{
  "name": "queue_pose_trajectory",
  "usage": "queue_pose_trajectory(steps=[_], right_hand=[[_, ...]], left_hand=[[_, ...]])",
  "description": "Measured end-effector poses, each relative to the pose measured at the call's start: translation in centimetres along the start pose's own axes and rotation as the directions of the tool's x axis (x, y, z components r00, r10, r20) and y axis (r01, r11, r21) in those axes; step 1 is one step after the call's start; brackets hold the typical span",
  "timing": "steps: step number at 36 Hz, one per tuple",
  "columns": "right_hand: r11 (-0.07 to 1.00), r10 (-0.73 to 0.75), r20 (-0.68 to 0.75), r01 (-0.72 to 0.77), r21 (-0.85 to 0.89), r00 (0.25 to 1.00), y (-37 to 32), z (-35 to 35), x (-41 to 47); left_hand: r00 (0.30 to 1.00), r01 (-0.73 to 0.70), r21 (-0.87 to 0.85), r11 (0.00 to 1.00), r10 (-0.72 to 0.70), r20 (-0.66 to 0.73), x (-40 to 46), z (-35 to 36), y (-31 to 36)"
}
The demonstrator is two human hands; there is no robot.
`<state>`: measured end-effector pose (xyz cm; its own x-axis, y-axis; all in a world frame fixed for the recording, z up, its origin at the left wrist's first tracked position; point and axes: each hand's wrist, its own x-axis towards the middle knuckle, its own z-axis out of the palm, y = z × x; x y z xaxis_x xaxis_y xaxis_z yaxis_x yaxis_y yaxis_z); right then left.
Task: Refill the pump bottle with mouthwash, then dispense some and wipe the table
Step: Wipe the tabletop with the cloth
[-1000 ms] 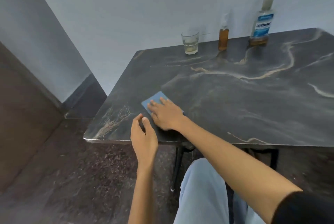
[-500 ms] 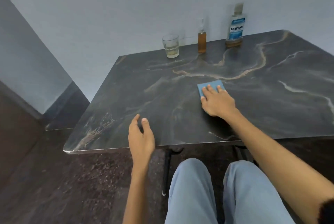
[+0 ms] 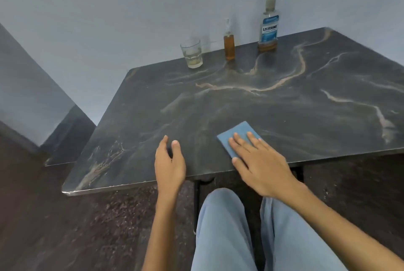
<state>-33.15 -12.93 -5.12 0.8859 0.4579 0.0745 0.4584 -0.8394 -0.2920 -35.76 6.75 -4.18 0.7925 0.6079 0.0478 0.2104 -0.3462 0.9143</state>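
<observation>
Denim, pale blue, covers my two knees [image 3: 220, 227] at the nearest point, below the near edge of the table [image 3: 284, 100]. One table observed: dark marble-patterned top with tan veins.

Hands, two. My right hand [image 3: 260, 161] lies palm-down on the table's near edge, fingers straight and spread, pressing flat on one blue cloth [image 3: 237, 134]; nothing is gripped. The cloth's far corner shows beyond my fingertips. My left hand [image 3: 169, 162] is to the left of the cloth and clear of it, held at the same near edge, fingers loosely curved, thumb apart, holding nothing. Whether it touches the tabletop cannot be determined. Both forearms run up from the lower frame, the right at a slant from the lower right.

Far edge of the table, against the wall, three items in a row, all upright and apart from one another: one glass [image 3: 191, 53] with a little pale liquid, at left; one pump bottle [image 3: 229, 42] filled with amber liquid, centre; one mouthwash bottle [image 3: 269, 27], blue label, cap on, amber liquid low in its base, at right. All three stand well apart from the cloth.
</observation>
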Motion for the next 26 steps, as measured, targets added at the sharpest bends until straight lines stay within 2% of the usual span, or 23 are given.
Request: queue_pose_trajectory(steps=[5,8,10,13,16,19,22,26], right_hand=[[0.956,0.293,0.006,-0.293,-0.027,0.956,7.4,-2.7,3.2],[0.922,0.383,-0.004,-0.382,-0.064,0.924,8.5,-3.4,8.0],[0.93,0.364,0.025,-0.362,-0.061,0.931,7.2,-3.1,10.8],[0.979,0.187,0.068,-0.18,-0.093,0.98,3.0,-1.6,12.6],[0.998,-0.028,0.106,0.034,-0.059,0.994,-1.1,0.5,10.5],[0.987,-0.162,0.051,0.163,-0.005,0.985,-2.5,1.5,5.9],[0.99,-0.139,0.001,0.139,-0.002,0.99,-0.3,0.8,1.4],[0.99,0.136,-0.069,-0.139,-0.036,0.988,6.9,-2.2,-1.3]], left_hand=[[1.0,0.012,-0.02,1.0,-0.012,0.015,0.0,0.6,0.4],[0.999,0.018,-0.045,0.999,-0.017,0.031,-0.1,0.8,0.6],[0.999,0.029,-0.052,0.998,-0.027,0.038,-0.2,0.8,0.6],[0.998,0.036,-0.044,0.998,-0.034,0.045,-0.1,0.8,0.5],[0.999,0.035,-0.034,0.999,-0.034,0.034,0.1,1.0,0.4],[0.999,0.035,-0.016,0.999,-0.035,0.038,0.2,1.2,0.3],[0.998,0.047,0.009,0.999,-0.048,0.042,0.2,1.4,0.2],[0.997,0.049,0.044,0.998,-0.052,0.059,0.2,1.6,0.4]])
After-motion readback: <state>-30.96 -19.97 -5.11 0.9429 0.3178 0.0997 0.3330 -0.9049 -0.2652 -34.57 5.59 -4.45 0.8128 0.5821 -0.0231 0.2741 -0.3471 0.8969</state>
